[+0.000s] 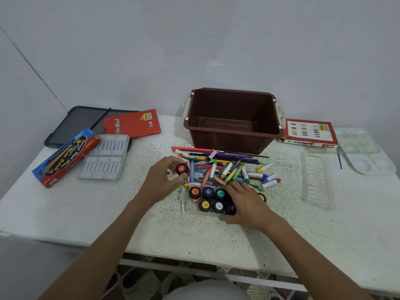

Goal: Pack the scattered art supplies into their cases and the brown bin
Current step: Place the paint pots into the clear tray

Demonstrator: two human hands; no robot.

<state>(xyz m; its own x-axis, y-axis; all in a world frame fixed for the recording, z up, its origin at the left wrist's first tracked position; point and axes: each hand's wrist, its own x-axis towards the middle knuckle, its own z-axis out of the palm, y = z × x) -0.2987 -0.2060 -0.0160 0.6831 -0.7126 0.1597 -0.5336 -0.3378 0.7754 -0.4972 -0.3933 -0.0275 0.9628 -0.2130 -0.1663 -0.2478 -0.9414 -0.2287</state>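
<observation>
My left hand (161, 180) pinches a small paint jar with a red label (182, 169) just above the table, left of the pile. My right hand (245, 202) grips the right end of a clear paint case (195, 210) that holds several black-lidded paint jars (208, 192). One more jar with a yellow label (262, 197) peeks out past my right hand. A pile of crayons, pens and pencils (225, 169) lies between the case and the empty brown bin (232, 119).
At the left lie a blue and red box (65, 156), a grey moulded tray (106, 156), a red box (132, 123) and a black lid (73, 124). To the right are an oil pastels box (308, 133), a clear plastic tray (316, 182) and palettes (365, 152).
</observation>
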